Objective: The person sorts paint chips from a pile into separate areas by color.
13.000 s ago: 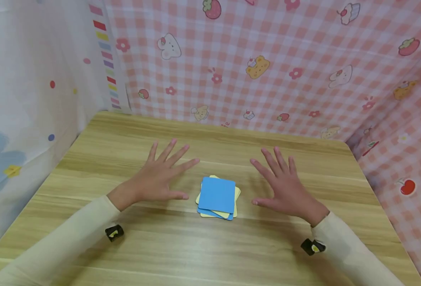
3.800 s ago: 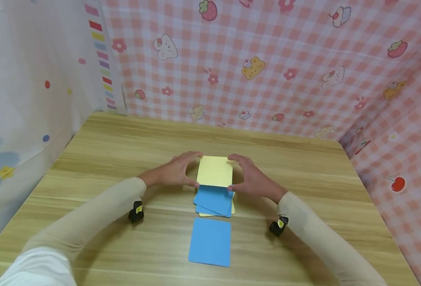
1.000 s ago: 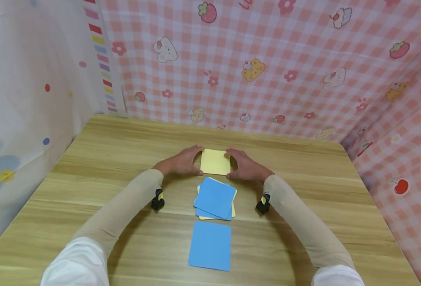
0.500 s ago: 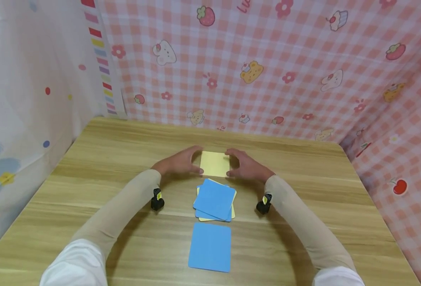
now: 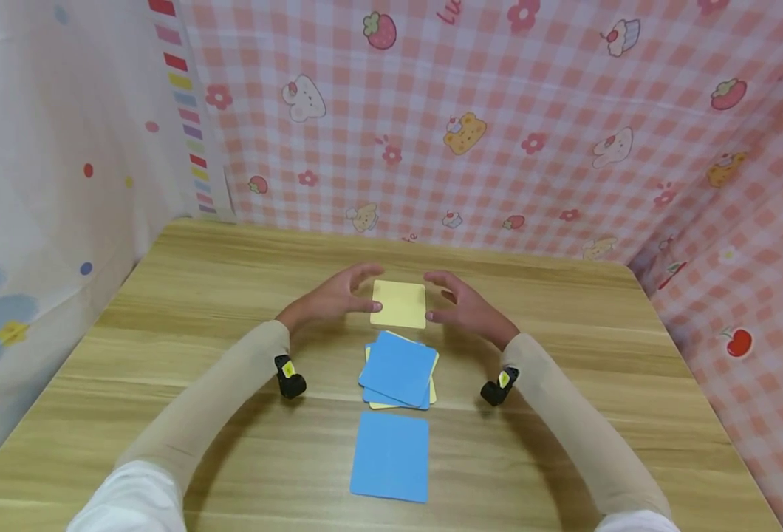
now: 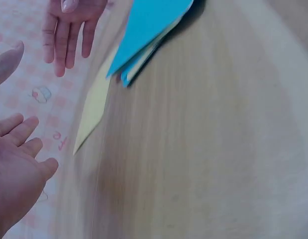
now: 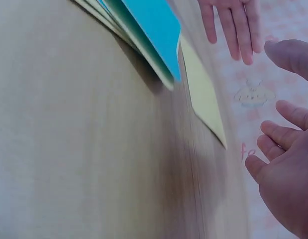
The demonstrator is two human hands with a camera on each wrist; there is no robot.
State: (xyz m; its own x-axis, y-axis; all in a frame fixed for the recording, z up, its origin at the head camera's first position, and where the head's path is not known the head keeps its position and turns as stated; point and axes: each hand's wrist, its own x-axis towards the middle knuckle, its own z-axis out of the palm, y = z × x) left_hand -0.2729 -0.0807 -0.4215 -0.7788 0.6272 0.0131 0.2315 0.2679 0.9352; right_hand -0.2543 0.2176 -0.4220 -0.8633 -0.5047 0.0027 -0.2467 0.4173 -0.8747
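A square yellow card (image 5: 398,304) lies flat on the table, beyond a loose pile of blue and yellow cards (image 5: 399,368). One separate blue card (image 5: 390,457) lies on the near side of the pile. My left hand (image 5: 333,297) hovers at the yellow card's left edge, its thumb overlapping the card in the head view. At the right edge is my right hand (image 5: 467,304), fingers relaxed. Both wrist views show the left hand (image 6: 17,174) and right hand (image 7: 288,164) raised off the card, with nothing held between their fingers.
The wooden table (image 5: 232,273) ends at a pink checked cloth (image 5: 378,103) behind. A white patterned cloth (image 5: 52,133) hangs on the left. Small black cameras (image 5: 290,377) are worn at both wrists.
Both hands have let go of the yellow card and lifted off its edges, spreading slightly apart. Earlier they carried it from the pile to the far side; it now lies still.
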